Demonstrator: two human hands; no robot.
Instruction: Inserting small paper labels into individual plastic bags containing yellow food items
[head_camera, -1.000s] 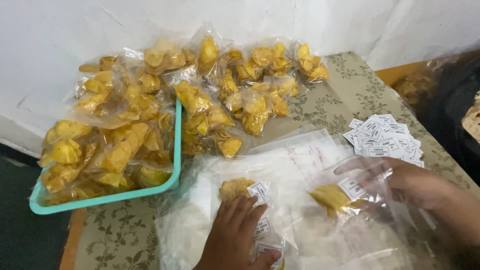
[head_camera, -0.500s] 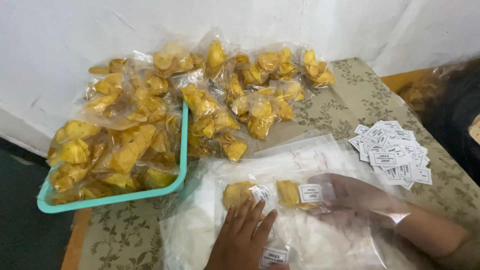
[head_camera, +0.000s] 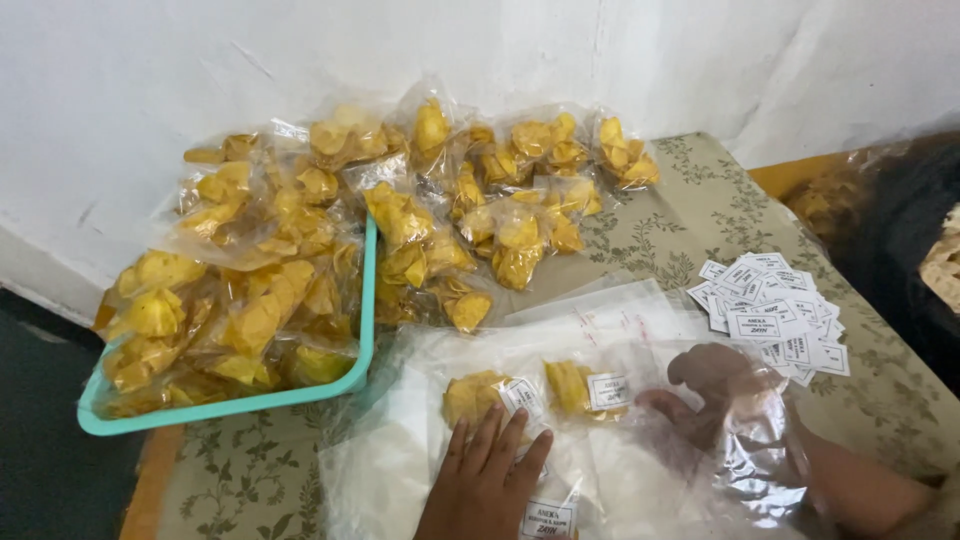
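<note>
table (head_camera: 690, 225) | right hand (head_camera: 705, 390) drawn back inside bag (head_camera: 740, 440) | left hand (head_camera: 485, 480) flat

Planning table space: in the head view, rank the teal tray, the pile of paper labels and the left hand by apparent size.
1. teal tray, clearly largest.
2. pile of paper labels.
3. left hand, similar in spread to the labels, cut off by the frame and nearer the camera, so 2 and 3 are unsure.

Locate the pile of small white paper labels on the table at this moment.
In the head view the pile of white paper labels lies on the patterned tablecloth at the right, just beyond the right hand and right of the clear plastic bags.
</note>
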